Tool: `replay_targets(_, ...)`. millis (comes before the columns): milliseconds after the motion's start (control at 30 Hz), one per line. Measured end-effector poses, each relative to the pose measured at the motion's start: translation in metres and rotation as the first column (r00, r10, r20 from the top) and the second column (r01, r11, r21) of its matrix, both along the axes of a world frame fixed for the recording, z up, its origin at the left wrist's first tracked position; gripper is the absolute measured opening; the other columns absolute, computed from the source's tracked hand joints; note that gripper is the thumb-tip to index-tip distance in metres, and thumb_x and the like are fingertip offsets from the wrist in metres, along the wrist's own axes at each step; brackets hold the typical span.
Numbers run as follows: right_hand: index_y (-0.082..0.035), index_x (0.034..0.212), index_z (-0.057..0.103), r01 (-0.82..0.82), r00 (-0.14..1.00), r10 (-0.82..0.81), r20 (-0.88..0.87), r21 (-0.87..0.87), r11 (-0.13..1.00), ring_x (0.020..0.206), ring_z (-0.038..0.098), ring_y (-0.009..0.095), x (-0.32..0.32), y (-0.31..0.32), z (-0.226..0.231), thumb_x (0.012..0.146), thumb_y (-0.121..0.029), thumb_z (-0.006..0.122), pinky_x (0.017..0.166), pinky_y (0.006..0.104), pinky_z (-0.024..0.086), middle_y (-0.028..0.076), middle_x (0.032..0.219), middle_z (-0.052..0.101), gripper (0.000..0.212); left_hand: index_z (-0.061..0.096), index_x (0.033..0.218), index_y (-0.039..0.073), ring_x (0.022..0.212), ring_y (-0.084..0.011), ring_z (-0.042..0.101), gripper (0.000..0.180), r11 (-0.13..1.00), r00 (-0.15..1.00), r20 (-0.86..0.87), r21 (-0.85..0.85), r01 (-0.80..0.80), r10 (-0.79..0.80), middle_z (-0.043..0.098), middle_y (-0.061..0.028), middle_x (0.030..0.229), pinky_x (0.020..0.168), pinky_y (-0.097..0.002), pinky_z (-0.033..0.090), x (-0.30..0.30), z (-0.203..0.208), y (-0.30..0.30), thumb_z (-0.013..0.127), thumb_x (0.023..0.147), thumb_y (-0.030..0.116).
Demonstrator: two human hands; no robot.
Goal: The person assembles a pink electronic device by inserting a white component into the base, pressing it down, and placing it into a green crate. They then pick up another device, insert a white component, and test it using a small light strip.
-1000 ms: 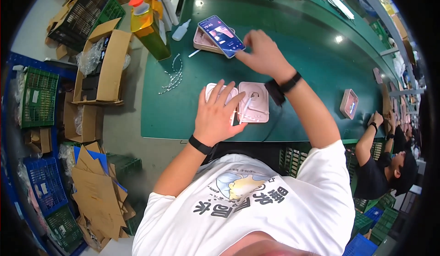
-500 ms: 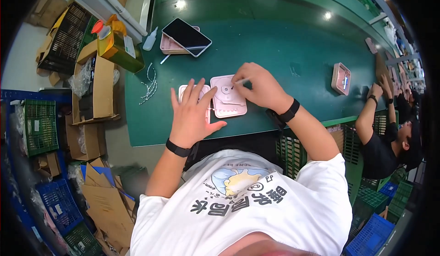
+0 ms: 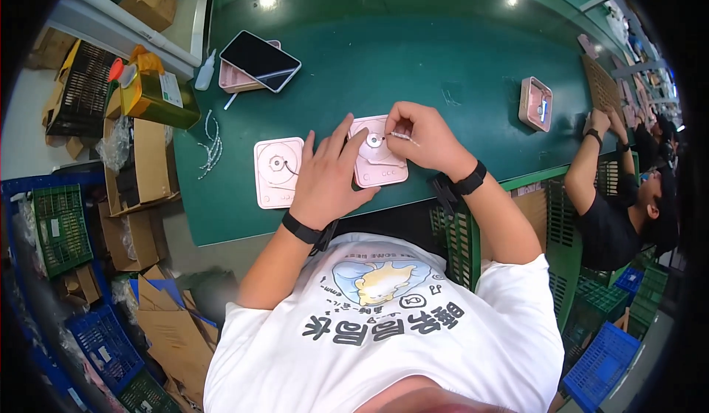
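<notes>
Two pink, rounded-square panels lie side by side at the near part of the table. The left panel (image 3: 275,191) has a round hub with a short dark wire curving from it. My left hand (image 3: 329,173) is open, its fingers spread over the left side of the right panel (image 3: 385,171) and its thumb along the near edge. Over that panel's far right part, my right hand (image 3: 428,140) is closed in a pinch on a thin pale stick (image 3: 403,139), close to the panel's round centre. Its exact kind is too small to make out.
A phone (image 3: 260,60) rests on a pink case (image 3: 235,80) beside a small squeeze bottle (image 3: 206,71). Silvery strands (image 3: 213,147) lie at left, near a yellow-green can (image 3: 159,95). A pink open case (image 3: 535,104) stands at right; a co-worker (image 3: 609,213) sits beyond it.
My left hand has moved off the left panel onto the right one, uncovering the left panel's hub and wire. My right hand stays pinched over the right panel. The whole view has shifted slightly.
</notes>
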State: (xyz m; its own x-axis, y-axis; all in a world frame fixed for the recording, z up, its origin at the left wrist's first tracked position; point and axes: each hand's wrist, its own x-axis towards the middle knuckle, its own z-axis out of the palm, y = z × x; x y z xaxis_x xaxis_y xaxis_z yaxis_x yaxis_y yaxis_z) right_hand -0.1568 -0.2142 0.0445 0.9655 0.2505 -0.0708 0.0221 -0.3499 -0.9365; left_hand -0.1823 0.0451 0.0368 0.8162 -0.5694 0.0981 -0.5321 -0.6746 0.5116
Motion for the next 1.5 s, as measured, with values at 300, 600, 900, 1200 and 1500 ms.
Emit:
replay_targets(300, -0.004, 0.095, 0.069, -0.046, 0.979, 0.073, 0.191, -0.142, 0.989, 0.080, 0.060, 0.012, -0.003, 0.003, -0.005, 0.090, -0.004, 0.078, 0.072, 0.0278, 0.051, 0.003, 0.094, 0.067, 0.010, 0.059, 0.158, 0.010, 0.137, -0.0388, 0.062, 0.098, 0.998, 0.996, 0.067, -0.008, 0.064, -0.064, 0.046, -0.0207, 0.173, 0.129, -0.0634, 0.039, 0.013, 0.000, 0.005, 0.100, 0.073, 0.035)
replay_targets(600, -0.003, 0.095, 0.069, -0.007, 0.985, 0.024, 0.171, -0.104, 0.995, 0.081, 0.059, 0.014, -0.014, -0.004, -0.003, 0.089, -0.004, 0.078, 0.073, 0.0300, 0.051, 0.004, 0.094, 0.067, 0.010, 0.057, 0.159, 0.005, 0.142, -0.0454, 0.058, 0.099, 0.955, 0.996, -0.056, -0.286, -0.082, 0.069, 0.040, -0.0225, 0.177, 0.120, -0.0524, 0.052, -0.014, -0.022, -0.009, 0.101, 0.073, 0.027)
replay_targets(900, -0.005, 0.097, 0.072, -0.034, 0.981, 0.059, 0.182, -0.142, 0.989, 0.078, 0.060, 0.021, -0.013, 0.001, -0.003, 0.088, -0.007, 0.080, 0.071, 0.0340, 0.051, 0.007, 0.090, 0.065, 0.013, 0.057, 0.160, 0.007, 0.144, -0.0446, 0.058, 0.099, 0.956, 0.993, -0.110, -0.285, -0.071, 0.041, 0.039, -0.0210, 0.179, 0.116, -0.0506, 0.056, -0.013, -0.017, -0.007, 0.102, 0.073, 0.024)
replay_targets(1200, -0.004, 0.099, 0.071, 0.000, 0.978, 0.009, 0.207, -0.043, 0.999, 0.082, 0.064, 0.024, -0.016, -0.003, -0.004, 0.088, -0.003, 0.079, 0.076, 0.0364, 0.055, 0.008, 0.090, 0.069, 0.013, 0.057, 0.160, 0.007, 0.142, -0.0453, 0.059, 0.100, 0.954, 0.988, -0.144, -0.284, -0.095, 0.055, 0.038, -0.0213, 0.180, 0.116, -0.0501, 0.057, -0.014, -0.015, -0.008, 0.102, 0.072, 0.022)
replay_targets(1500, -0.001, 0.102, 0.071, -0.005, 0.980, 0.038, 0.197, -0.165, 0.986, 0.091, 0.071, 0.018, -0.017, 0.000, -0.003, 0.089, -0.001, 0.082, 0.087, 0.0328, 0.060, 0.006, 0.096, 0.074, 0.017, 0.059, 0.159, 0.006, 0.151, -0.0441, 0.057, 0.101, 0.953, 0.983, -0.169, -0.280, -0.113, 0.067, 0.040, -0.0218, 0.180, 0.119, -0.0487, 0.055, -0.013, -0.012, -0.009, 0.104, 0.070, 0.022)
